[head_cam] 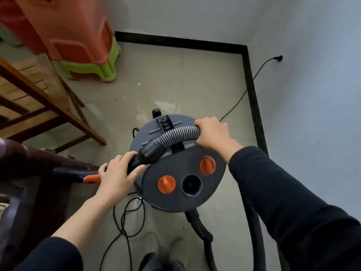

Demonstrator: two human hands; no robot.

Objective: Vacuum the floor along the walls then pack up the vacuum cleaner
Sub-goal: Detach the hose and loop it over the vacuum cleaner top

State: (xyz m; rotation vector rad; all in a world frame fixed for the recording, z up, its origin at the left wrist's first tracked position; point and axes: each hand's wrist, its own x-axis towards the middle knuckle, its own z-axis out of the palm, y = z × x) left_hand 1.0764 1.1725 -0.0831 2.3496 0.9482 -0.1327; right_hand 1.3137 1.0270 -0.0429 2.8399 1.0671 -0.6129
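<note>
packing stage, by the look of it: vacuum cleaner [183, 173] is standing on the floor near its far right corner, with the hose [179, 133] lying bent across the lid. left hand [117, 173] is curling round the hose's black cuff end, and right hand [212, 133] is gripping the ribbed part at the lid's right rim. left to do: power cord [254, 78] is running up to the wall plug [279, 59], slack looping by the feet. stacked plastic stools [78, 45] and wooden frame [39, 106] are crowding the floor's left edge.

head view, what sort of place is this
Likely a spare or storage room corner: bare pale walls with black skirting board, stacked red and green plastic stools, a wooden slatted frame.
</note>
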